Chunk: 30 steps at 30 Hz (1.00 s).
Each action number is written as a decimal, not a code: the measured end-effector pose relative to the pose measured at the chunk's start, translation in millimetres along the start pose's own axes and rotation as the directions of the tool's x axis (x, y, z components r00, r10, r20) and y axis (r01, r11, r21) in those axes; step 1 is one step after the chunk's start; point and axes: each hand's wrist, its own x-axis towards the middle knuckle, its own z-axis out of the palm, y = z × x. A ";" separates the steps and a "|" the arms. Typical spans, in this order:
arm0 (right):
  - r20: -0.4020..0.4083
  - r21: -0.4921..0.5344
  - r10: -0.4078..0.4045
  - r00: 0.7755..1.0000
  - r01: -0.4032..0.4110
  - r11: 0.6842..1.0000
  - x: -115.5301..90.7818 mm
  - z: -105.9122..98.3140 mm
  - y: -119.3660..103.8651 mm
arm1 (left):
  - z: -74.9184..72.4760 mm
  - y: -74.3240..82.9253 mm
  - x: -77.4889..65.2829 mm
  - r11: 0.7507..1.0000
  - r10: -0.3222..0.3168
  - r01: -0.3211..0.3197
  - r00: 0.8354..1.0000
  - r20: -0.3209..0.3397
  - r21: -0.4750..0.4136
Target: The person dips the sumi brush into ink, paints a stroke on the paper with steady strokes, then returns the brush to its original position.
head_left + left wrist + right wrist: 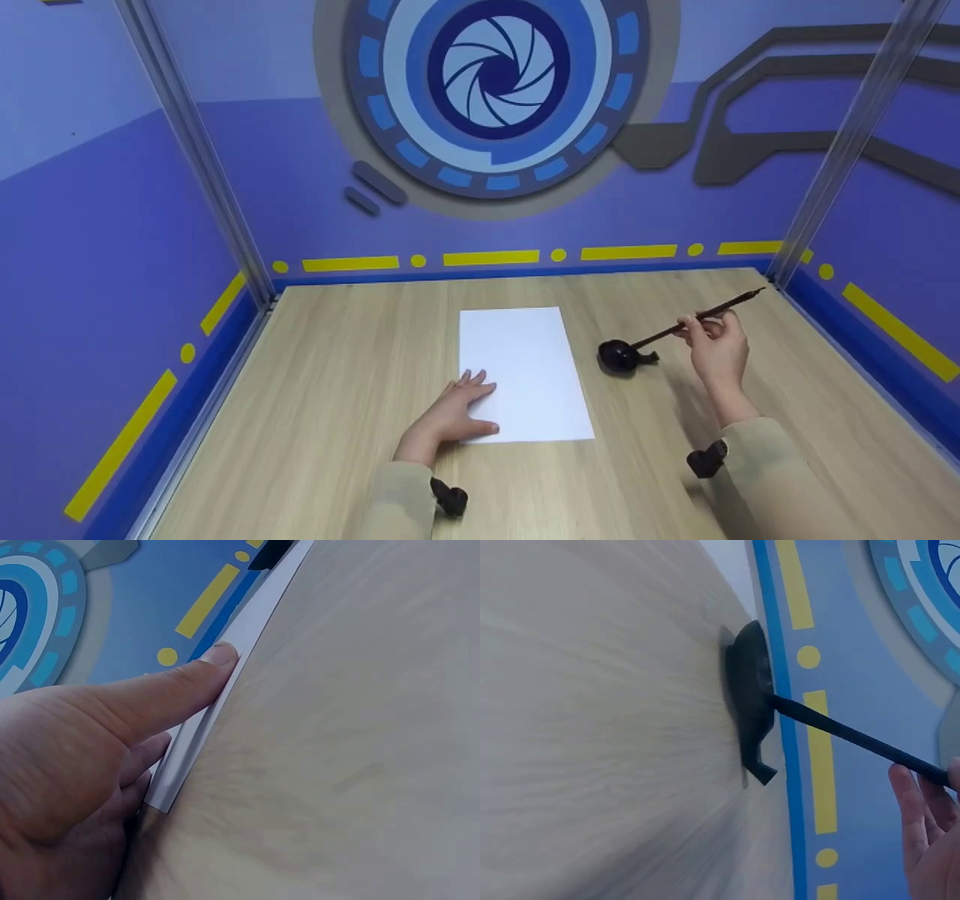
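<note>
My left hand (454, 412) rests on the left edge of a white sheet of paper (525, 360), fingers spread and thumb near the lower corner. In the left wrist view the thumb (202, 675) lies along the paper's near edge. To the right of the sheet, my right hand (718, 351) pinches a dark calligraphy brush (660, 334) around its shaft. The brush slants down to the left, its lower end inside a small black ink dish (617, 358) with a stubby handle. The bristles are hidden by the dish in the right wrist view.
The light wooden table (337, 390) carries the paper and dish. Blue-purple panels (255, 172) with yellow dashes wall in its back and sides. Metal posts (202, 150) stand at the back corners. Black wrist mounts (450, 497) are fixed on both sleeves.
</note>
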 end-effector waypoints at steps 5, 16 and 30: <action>0.027 0.046 0.007 1.000 -0.009 0.999 -0.3 4.1 0.2 | 0.7 -0.6 0.0 1.000 0.002 -0.002 1.000 -0.005 0.009; 0.091 -0.057 0.002 0.996 0.003 0.998 -2.6 1.8 0.3 | 0.4 -0.2 0.1 1.000 0.001 -0.001 1.000 -0.008 0.004; 0.019 0.041 0.033 0.999 -0.034 0.999 -2.0 3.6 3.5 | 0.2 -0.9 0.0 1.000 0.025 -0.025 1.000 -0.012 0.000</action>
